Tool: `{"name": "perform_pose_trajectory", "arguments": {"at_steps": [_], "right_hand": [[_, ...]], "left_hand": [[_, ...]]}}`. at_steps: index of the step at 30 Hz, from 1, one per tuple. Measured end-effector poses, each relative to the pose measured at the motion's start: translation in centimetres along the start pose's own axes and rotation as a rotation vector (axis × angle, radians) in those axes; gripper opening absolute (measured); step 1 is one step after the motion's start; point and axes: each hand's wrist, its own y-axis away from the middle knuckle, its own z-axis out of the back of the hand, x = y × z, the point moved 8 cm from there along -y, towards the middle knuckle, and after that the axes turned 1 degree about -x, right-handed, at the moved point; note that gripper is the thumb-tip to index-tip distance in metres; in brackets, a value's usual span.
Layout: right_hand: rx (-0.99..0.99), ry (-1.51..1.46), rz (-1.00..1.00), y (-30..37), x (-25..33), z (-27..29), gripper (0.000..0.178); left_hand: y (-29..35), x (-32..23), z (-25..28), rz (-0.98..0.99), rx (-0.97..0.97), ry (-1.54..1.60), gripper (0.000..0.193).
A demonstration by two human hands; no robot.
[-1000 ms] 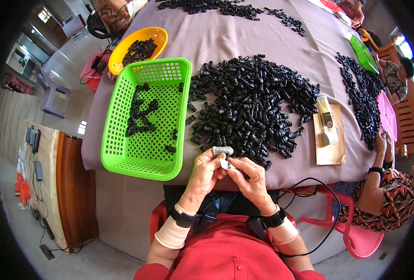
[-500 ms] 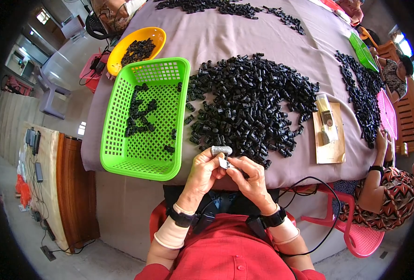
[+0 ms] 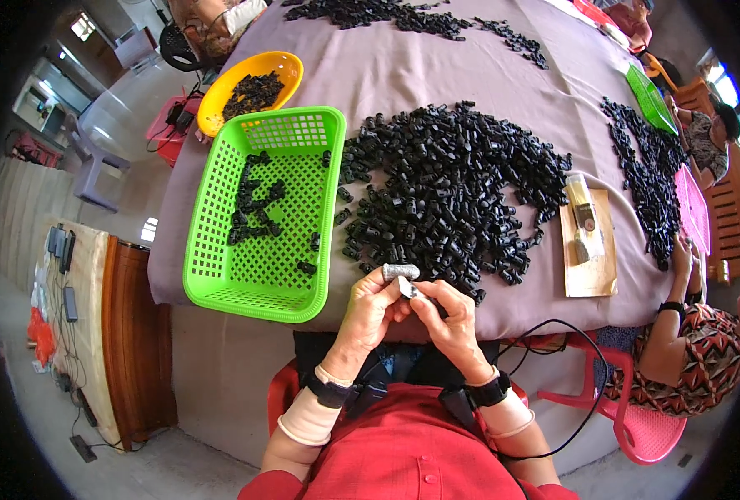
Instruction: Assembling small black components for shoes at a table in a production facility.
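In front of my chest, at the near edge of the table, my two hands meet, fingertips together. My left hand [image 3: 368, 310] is closed in a pinch; a grey rounded cover [image 3: 401, 272] sits at its forefinger's end and a white cover or scrap [image 3: 407, 287] by the thumb. Against it my right hand [image 3: 448, 318] pinches too. A small black part shows between the fingertips, mostly hidden by them. Just beyond lies a large heap of small black cylindrical plastic parts [image 3: 462, 183].
Left of the heap stands a green basket [image 3: 199, 258] with several black parts inside. Behind it is a yellow bowl [image 3: 292, 71] of dark scraps. On the right lie a brown envelope [image 3: 599, 267] and a clear packet [image 3: 581, 200]. Further right, a person [image 3: 678, 358] works at another heap.
My hands stay together and have shifted very slightly rightward. The view has tilted a little, so the basket and bowl appear slightly further right.
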Motion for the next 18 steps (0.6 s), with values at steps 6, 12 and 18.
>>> {"name": "perform_pose_trajectory", "arguments": {"at_steps": [6, 12, 18], "right_hand": [[-0.068, -0.194, -0.141, 0.8, -1.5, 0.8, 0.015], [-0.044, -0.188, -0.209, 1.1, -2.0, 0.6, 0.016], [-0.043, -0.165, -0.191, 1.0, -1.6, 0.7, 0.017]], "left_hand": [[1.2, -0.4, -1.2, -0.056, -0.043, -0.090, 0.015], [5.3, -10.1, -1.8, -0.378, -0.213, -0.312, 0.015], [5.8, -17.6, 2.5, -0.750, -0.490, -0.564, 0.025]]}}
